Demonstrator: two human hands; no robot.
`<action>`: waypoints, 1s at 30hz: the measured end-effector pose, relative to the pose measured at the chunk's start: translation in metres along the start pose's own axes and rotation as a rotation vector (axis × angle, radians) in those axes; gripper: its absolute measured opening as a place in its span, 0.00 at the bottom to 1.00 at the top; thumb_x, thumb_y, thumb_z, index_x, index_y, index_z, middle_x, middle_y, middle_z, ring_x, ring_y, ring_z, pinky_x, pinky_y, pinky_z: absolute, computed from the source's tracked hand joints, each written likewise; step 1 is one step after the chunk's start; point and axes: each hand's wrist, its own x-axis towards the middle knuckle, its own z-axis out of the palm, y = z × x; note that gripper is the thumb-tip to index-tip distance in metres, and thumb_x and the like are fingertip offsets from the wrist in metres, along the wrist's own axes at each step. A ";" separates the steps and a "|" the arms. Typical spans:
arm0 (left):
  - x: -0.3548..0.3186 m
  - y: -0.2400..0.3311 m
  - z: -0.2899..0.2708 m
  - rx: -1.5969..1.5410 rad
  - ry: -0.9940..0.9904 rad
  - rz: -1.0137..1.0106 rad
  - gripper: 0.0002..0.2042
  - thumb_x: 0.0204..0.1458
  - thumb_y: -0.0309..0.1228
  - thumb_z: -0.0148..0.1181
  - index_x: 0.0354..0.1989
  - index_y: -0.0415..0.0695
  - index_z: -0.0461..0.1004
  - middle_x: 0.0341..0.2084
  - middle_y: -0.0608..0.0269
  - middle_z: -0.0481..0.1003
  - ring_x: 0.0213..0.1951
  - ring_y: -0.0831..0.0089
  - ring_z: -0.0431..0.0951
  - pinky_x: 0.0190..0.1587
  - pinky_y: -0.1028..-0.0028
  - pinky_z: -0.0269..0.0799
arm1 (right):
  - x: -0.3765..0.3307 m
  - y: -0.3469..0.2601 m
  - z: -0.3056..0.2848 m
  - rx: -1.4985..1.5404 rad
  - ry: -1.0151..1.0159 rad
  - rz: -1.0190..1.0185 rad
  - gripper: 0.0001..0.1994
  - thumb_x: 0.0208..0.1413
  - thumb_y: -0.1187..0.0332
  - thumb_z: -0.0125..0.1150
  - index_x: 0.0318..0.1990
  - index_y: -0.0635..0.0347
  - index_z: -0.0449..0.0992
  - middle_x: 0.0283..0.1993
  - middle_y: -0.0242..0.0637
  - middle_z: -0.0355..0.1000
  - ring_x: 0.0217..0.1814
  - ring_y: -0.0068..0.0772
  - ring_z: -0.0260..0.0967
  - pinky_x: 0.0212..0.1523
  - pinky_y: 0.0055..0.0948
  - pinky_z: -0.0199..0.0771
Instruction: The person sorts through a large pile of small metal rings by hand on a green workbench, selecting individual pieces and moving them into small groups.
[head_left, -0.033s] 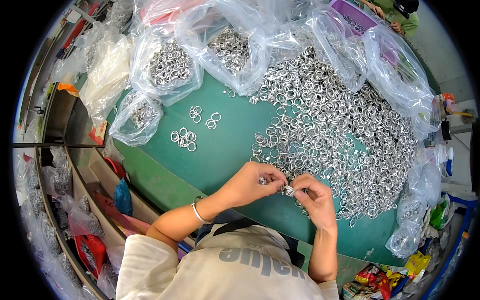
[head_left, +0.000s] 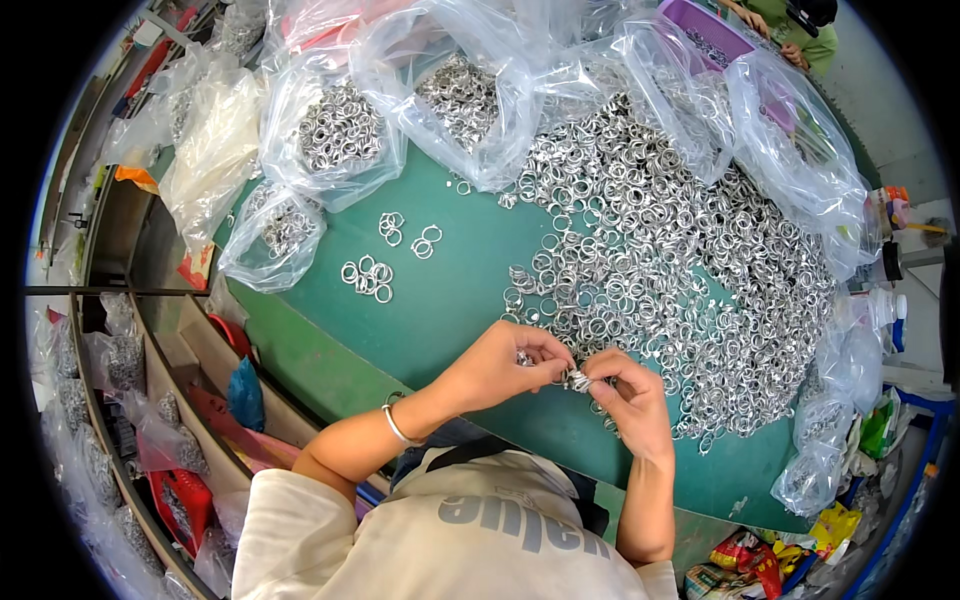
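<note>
Though fingertips hide them, left hand [head_left: 497,366] and right hand [head_left: 632,401] pinch small metal rings [head_left: 577,380].

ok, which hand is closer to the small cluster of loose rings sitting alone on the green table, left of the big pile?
Left. The left hand lies down and right of the small ring cluster; the right hand sits farther right, beyond the left hand, by the big pile.

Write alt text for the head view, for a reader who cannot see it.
Seen from above, a person's left hand and right hand pinch a small cluster of metal rings between them over a green table. A large heap of silver rings lies ahead, with clear plastic bags of rings beyond.
</note>
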 end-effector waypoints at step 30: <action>-0.004 -0.017 0.012 -0.878 -0.024 -0.430 0.06 0.53 0.31 0.63 0.36 0.46 0.76 0.30 0.76 0.72 0.31 0.87 0.69 0.25 0.86 0.58 | -0.013 -0.001 0.036 -0.816 0.401 -0.257 0.08 0.48 0.76 0.61 0.37 0.67 0.72 0.28 0.42 0.69 0.30 0.43 0.67 0.33 0.36 0.65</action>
